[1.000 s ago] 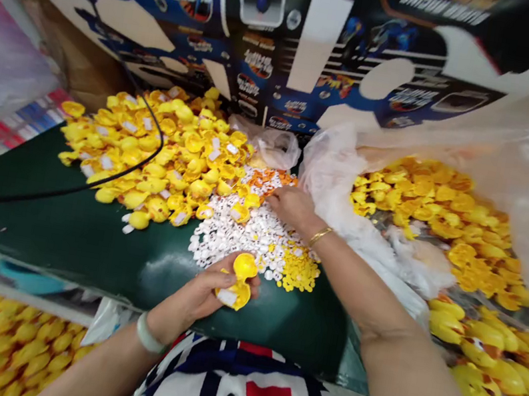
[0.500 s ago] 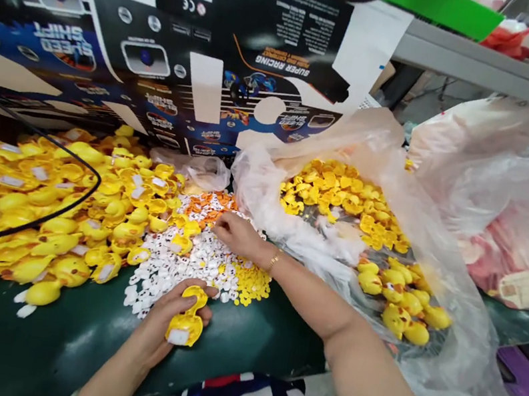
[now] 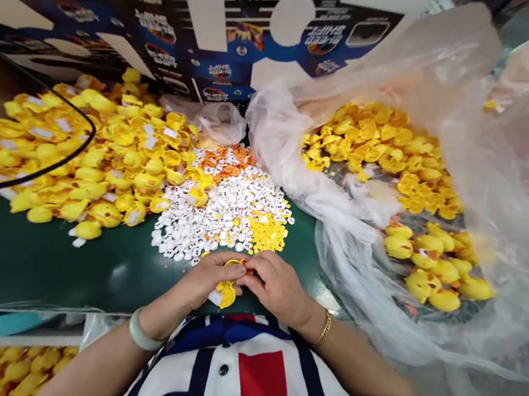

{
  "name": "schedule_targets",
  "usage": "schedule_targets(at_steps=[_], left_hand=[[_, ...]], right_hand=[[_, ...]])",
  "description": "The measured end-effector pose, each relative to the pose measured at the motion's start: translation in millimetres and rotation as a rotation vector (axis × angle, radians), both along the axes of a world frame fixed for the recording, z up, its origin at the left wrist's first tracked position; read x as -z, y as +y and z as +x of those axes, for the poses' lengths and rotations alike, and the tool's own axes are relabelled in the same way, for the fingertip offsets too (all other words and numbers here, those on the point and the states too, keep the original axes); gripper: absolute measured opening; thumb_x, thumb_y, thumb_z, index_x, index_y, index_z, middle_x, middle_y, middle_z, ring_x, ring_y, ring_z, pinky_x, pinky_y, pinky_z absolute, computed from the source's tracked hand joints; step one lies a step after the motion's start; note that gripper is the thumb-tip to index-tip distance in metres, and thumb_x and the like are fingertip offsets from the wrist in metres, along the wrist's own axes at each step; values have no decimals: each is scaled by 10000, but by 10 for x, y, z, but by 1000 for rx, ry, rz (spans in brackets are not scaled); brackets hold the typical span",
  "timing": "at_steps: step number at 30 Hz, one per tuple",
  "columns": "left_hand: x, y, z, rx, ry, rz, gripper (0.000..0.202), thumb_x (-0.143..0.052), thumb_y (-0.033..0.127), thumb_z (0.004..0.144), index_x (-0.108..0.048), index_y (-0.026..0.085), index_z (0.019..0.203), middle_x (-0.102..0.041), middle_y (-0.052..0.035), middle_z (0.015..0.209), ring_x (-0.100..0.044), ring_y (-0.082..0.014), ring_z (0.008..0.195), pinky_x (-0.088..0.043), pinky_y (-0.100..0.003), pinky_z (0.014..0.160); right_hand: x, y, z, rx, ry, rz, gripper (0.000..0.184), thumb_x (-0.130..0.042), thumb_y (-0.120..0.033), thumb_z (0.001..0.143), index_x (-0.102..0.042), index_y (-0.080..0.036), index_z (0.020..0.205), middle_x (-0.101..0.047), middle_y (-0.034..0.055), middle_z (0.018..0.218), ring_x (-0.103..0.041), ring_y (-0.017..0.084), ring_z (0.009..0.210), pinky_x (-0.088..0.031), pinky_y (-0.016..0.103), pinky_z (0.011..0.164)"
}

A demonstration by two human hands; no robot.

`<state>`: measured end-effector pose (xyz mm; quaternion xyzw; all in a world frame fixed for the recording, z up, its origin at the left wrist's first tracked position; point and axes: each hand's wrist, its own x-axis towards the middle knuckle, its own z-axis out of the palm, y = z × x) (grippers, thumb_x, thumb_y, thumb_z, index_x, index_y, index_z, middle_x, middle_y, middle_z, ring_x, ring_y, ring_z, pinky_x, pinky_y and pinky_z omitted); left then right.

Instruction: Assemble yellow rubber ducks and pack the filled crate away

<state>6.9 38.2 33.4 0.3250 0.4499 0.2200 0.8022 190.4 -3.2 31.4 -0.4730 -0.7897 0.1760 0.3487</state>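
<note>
My left hand [image 3: 204, 280] is closed around a hollow yellow toy duck half [image 3: 228, 296] with a white label patch in its lower part. Against the duck's head end, my right hand [image 3: 282, 289] pinches a small orange piece [image 3: 247, 263], mostly covered by the fingers. Both hands meet low over the table, close to the body. Just beyond them lie small white pieces with dark marks [image 3: 222, 208], small yellow discs [image 3: 268, 231] and a heap of orange pieces [image 3: 226, 162].
A large pile of yellow duck halves [image 3: 99, 157] spreads over the left of the green table [image 3: 128, 283]. On the right, a clear plastic bag [image 3: 342, 218] lies open under more halves and several joined ducks [image 3: 436, 264]. Printed cardboard [image 3: 199, 11] stands behind; a black cable [image 3: 73, 156] crosses the left.
My right hand has come back from the orange heap to the duck half, with a small orange piece in its fingers. My left hand has brought the duck half nearer the body. The view has tilted down.
</note>
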Motion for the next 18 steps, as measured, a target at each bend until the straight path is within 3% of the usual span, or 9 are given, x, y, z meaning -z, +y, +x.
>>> schedule_targets(at_steps=[5,7,9,13,15,18], left_hand=[[35,-81,-23,-13,-4,8,415,-853,341,653,-711,165,1000,-741,-39,798,-675,-139,588,-548,-241,581],[21,-78,-43,-7,-6,34,392,-855,340,646,-691,168,957,-734,-27,788,-659,-129,535,-519,-220,521],[-6,-47,-64,-14,4,49,385,-850,346,647,-670,169,938,-731,-26,799,-643,-122,496,-481,-205,463],[-41,46,-82,-56,12,76,394,-838,349,656,-657,164,954,-736,-48,861,-645,-124,502,-464,-203,441],[-29,76,-70,-62,2,92,394,-836,336,658,-656,164,964,-737,-50,867,-649,-123,508,-473,-205,454],[1,93,-39,-57,-8,90,395,-833,322,663,-661,168,983,-738,-46,869,-655,-121,517,-484,-206,472]], right_hand=[[29,-134,-32,3,206,-146,134,-601,-335,946,-601,-217,1009,-636,42,892,-608,159,775,-521,305,719],[3,-102,82,-41,246,-221,118,-581,-321,955,-618,-220,1003,-652,39,908,-624,154,801,-524,297,743],[-6,11,307,26,237,-260,134,-525,-302,976,-630,-221,995,-668,39,921,-639,159,842,-525,303,779],[64,393,852,401,14,-223,189,-481,-275,967,-649,-200,1010,-687,72,990,-641,207,928,-514,367,852],[113,569,1003,454,-143,-232,210,-475,-252,957,-667,-187,1010,-689,84,1007,-635,225,963,-502,378,873],[160,726,1014,455,-321,-283,243,-475,-291,970,-691,-187,1004,-675,80,957,-632,221,932,-494,341,829]])
